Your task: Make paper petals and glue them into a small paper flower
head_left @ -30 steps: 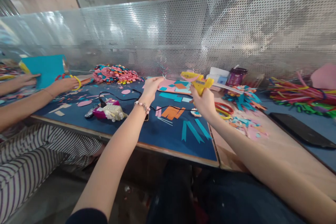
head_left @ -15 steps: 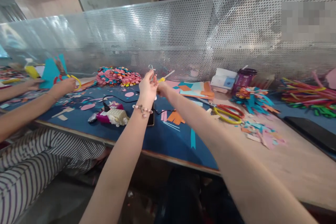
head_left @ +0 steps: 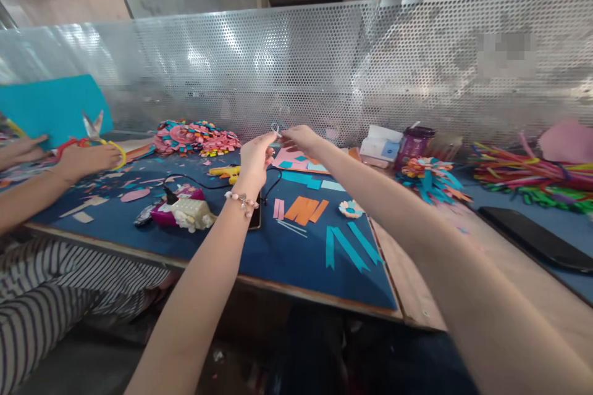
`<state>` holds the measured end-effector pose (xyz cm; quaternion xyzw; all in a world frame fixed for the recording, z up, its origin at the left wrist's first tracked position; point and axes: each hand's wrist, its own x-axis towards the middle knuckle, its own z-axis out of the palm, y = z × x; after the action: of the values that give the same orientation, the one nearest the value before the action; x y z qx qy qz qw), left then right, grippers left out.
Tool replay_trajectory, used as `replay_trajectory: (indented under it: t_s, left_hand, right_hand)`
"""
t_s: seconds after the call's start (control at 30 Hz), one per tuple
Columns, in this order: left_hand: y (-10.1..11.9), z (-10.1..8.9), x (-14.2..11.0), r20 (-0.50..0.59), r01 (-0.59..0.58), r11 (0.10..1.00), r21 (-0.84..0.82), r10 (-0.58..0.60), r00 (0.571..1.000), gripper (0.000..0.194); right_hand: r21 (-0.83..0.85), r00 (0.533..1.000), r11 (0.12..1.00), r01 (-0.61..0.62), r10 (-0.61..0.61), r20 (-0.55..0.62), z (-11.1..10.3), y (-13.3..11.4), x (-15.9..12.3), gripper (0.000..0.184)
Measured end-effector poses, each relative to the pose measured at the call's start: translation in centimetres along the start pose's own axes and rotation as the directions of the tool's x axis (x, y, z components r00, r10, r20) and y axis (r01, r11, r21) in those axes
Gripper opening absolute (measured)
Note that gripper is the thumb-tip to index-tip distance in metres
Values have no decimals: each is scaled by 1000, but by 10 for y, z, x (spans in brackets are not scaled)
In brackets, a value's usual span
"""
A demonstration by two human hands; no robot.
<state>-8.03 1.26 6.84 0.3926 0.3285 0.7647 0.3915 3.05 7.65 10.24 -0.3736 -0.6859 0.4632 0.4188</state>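
My left hand, with a beaded bracelet at its wrist, is raised over the back of the table and pinches a small, pale curled paper strip. The fingertips of my right hand close on the same piece from the other side. Fingers partly hide it. Behind my left hand lies a yellow glue gun with a dark cord. Orange paper strips, pink strips, blue notched strips and a small paper flower lie on the blue tabletop nearer to me.
A purple-and-white power strip sits left of my forearm. Paper flowers are heaped at the back. At right are a purple cup, pipe cleaners and a black phone. A co-worker's hand holds scissors at left.
My right hand has let go of the glue gun, which now lies on the table, and has come to the curled strip. The co-worker's blue sheet shows larger.
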Motion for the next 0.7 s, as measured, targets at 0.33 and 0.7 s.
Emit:
replay_trajectory:
  t_s: [0.33, 0.7]
  left_hand:
    - [-30, 31, -46, 440, 136, 949, 285, -256, 861, 17]
    - [-33, 38, -69, 537, 102, 910, 401, -324, 779, 19]
  right_hand:
    - [-174, 982, 969, 174, -183, -37, -86, 32, -135, 28]
    - [-161, 942, 950, 269, -294, -163, -88, 52, -161, 27]
